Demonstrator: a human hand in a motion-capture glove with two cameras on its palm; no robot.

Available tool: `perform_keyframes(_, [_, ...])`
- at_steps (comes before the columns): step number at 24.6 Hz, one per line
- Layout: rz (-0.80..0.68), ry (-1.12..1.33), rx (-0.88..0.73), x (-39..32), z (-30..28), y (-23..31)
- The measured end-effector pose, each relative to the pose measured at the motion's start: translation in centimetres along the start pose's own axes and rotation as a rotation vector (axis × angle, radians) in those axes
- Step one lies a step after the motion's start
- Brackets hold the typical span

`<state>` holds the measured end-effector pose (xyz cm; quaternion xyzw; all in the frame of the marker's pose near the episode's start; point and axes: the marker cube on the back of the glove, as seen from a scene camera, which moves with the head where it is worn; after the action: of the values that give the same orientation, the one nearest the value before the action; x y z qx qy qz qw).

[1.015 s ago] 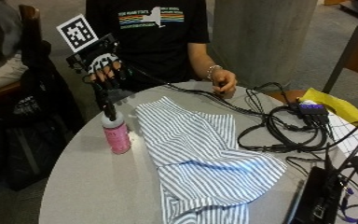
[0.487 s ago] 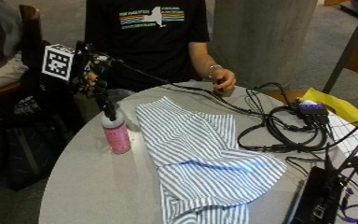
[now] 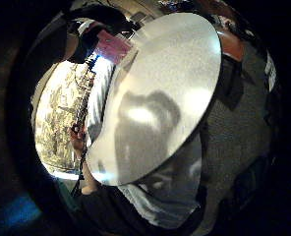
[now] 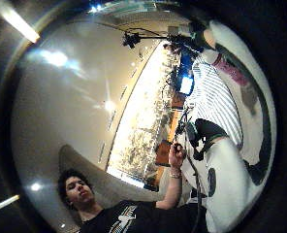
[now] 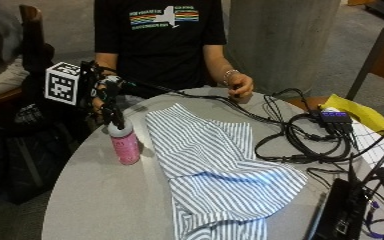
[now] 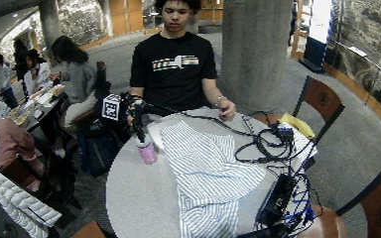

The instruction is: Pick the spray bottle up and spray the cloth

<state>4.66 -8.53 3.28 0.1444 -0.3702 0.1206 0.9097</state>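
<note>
Change: since a second ago, the black-gloved right hand (image 5: 103,91) has been lowered from above the pink plastic spray bottle with black nozzle (image 5: 123,142) to its nozzle.
Hand: fingers are curled beside the nozzle; whether it is pinched cannot be told.
Bottle: stood upright on the round grey table (image 5: 85,200), just beside the cloth, ready to be lifted.
Contents: hidden by the opaque pink wall.
Cloth: the blue-and-white striped cloth (image 5: 212,170) is spread flat beside the bottle, judged laid out for spraying.
</note>
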Motion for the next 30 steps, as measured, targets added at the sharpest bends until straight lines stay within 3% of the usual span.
perform_keyframes(10, [0.090,0.047,0.036,2.6,2.2,-6.0])
perform_keyframes(20, [0.022,0.029,0.250,2.7,1.8,-6.5])
perform_keyframes(30, [0.030,-0.012,0.220,2.4,1.9,-5.8])
